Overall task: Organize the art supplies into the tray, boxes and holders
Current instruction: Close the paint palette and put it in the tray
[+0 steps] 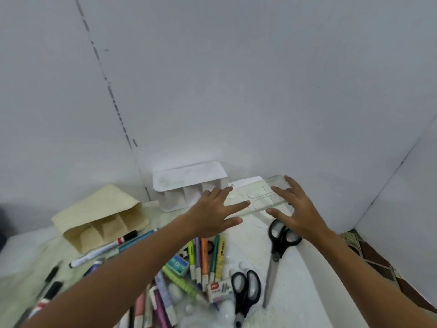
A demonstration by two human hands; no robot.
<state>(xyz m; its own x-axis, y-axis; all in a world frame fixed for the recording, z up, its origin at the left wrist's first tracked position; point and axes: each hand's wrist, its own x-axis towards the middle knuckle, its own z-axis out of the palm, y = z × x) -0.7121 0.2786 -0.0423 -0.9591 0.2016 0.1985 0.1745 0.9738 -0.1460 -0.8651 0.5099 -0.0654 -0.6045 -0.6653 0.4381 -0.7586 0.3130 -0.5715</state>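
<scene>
**Both hands reach for the clear tray**

The clear plastic tray (256, 195) lies flat on the table between the two hands, just ahead of the fingertips and close to the wall. The left hand (212, 213) is spread, fingers straight, its fingertips at or over the tray's near-left end. The right hand (296, 205) is likewise splayed at the tray's right end, fingers over its edge; neither hand grips anything. Whether the fingers actually touch the plastic cannot be told.

The tray looks thin, moulded and very light, probably stiff enough to lift by its ends but liable to flex or skate on the smooth surface. A sound hold would be a pinch on the raised rim at each short end, thumbs beneath, rather than pressing on the shallow compartments.

Beyond the left hand stands a white holder (189, 185), and farther to its left a tan holder (101, 218), both tipped toward the viewer. Under the right wrist lie large black scissors (279, 247); below the left forearm, a heap of markers (205, 259).
</scene>
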